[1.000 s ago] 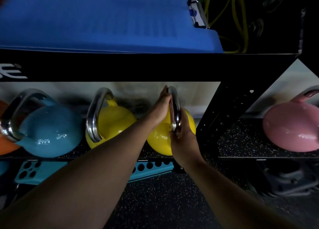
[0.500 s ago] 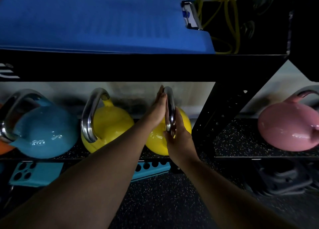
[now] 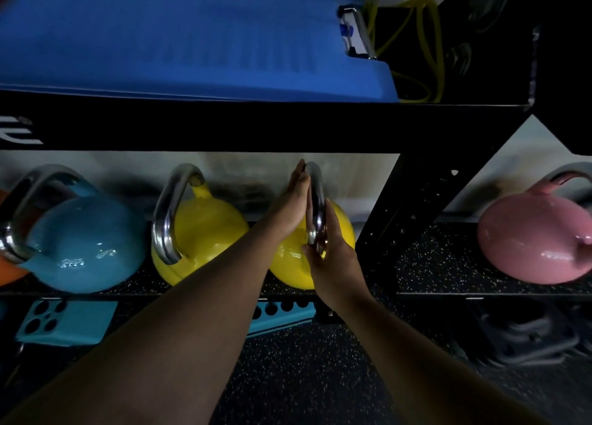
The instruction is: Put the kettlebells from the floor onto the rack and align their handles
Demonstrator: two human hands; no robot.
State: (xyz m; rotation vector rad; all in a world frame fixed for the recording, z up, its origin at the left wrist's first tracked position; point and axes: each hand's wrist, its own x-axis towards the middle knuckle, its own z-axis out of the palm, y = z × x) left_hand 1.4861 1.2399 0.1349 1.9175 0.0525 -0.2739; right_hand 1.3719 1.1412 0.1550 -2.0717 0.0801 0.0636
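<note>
the aligning step is judged to be in hand. on the lower shelf (image 3: 448,258) of the black rack (image 3: 400,219), a yellow kettlebell (image 3: 288,261) is being squared up between two flat hands. the left hand (image 3: 293,203) is laid with straight fingers against the left face of its steel handle (image 3: 315,200), and the right hand (image 3: 333,258) is pressed against the right side, lower down, near the place where the handle meets the ball. neither grip is closed round the handle: both palms are held open and flat, touching it from opposite sides. the handle is seen edge-on, upright and pointing toward the camera.

just to the left a second yellow kettlebell (image 3: 205,235) is stood, and beyond it a blue kettlebell (image 3: 83,248); their handles are seen turned somewhat to the left, so the row is not yet matched. a pink kettlebell (image 3: 538,242) is set in the next bay on the right, well apart, with its handle at a different angle again. a blue mat (image 3: 179,37) is laid on the shelf above.

no kettlebell can be seen on the floor in this view. the next move is thought to call for release of this handle and a twisting of the neighbouring bells about their bases until all handles face the same way; their weight would need firm, two-sided pressure.
</note>
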